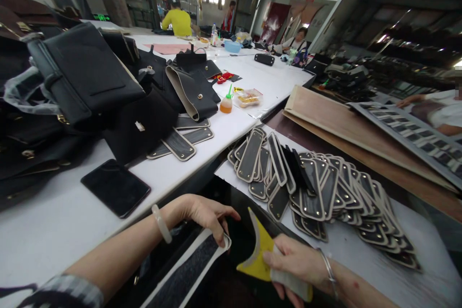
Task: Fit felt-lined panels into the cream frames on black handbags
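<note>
The left hand (205,214) pinches the end of one long dark strap piece (191,269) just below the white table (46,231) edge, in the open gap between two tables. The right hand (294,262) is clamped on one yellow scraper (260,252), just right of the strap piece. One black phone (115,187) lies near that edge. Farther right is a pile of trimmed pieces (325,192), too many to count.
</note>
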`<state>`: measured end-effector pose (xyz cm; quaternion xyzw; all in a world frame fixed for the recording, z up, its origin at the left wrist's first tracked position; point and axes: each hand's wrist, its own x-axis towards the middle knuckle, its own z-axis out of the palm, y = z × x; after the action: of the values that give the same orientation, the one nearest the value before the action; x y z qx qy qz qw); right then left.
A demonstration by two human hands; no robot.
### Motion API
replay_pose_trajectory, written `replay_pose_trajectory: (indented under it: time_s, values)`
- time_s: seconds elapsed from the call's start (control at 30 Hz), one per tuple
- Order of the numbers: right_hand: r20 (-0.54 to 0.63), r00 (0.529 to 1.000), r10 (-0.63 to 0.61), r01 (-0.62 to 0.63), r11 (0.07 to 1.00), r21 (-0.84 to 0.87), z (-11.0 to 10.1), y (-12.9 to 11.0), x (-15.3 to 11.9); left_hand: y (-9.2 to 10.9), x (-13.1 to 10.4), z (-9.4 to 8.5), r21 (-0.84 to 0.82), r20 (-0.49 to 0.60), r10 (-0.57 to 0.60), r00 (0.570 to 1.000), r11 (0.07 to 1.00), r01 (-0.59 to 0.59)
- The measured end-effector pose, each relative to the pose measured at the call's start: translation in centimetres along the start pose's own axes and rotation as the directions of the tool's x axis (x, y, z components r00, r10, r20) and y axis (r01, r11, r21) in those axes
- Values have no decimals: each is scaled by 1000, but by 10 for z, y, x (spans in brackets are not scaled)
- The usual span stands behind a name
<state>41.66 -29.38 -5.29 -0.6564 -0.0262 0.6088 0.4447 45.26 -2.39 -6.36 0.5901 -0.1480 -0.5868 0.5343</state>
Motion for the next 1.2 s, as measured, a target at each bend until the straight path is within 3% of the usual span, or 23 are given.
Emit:
replay_pose_trajectory:
  time_s: [0.2, 0.43, 0.87, 1.2]
  values:
    - [6, 1000, 4, -4, 1000, -10, 30, -12, 28, -6, -9, 9, -11, -155, 57, 986, 998, -59]
    - [-36, 999, -15, 12, 997, -80, 34, -18, 28, 0, -20, 15, 96, -289, 83, 954, 994, -58]
    - [-101, 993, 54, -75, 974, -212, 32, -32, 27, -18, -12, 12, 96, -315, 127, 940, 990, -101]
    - [-143, 988, 65, -108, 941, -321, 34, -47, 20, -18, -14, 12, 73, -316, 161, 935, 987, -145]
